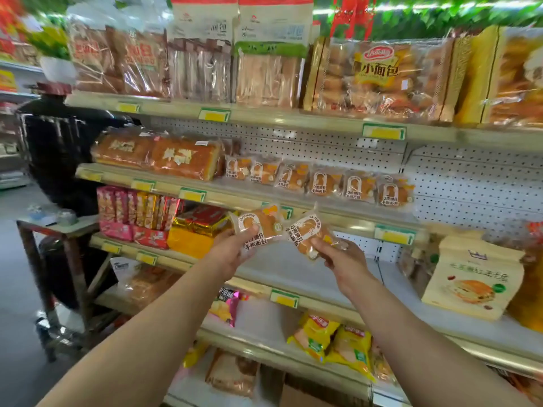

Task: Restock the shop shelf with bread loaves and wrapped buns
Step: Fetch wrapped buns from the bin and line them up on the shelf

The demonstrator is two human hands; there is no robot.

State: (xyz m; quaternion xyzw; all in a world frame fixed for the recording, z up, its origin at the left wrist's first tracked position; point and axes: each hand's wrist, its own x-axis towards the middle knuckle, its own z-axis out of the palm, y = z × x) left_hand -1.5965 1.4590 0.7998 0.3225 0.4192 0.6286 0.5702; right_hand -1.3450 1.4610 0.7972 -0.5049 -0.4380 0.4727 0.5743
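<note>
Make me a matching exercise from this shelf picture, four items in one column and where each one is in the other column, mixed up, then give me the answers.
Items
1. wrapped bun in the left hand
2. row of wrapped buns
3. bread loaves
4. beige paper bag

Places
A. left end of the second shelf
B. right side of the third shelf
C. held in front of the shelves
D. second shelf, right of the loaves

Pairs: 1-C, 2-D, 3-A, 4-B

Middle shelf, bread loaves left; wrapped buns right
</note>
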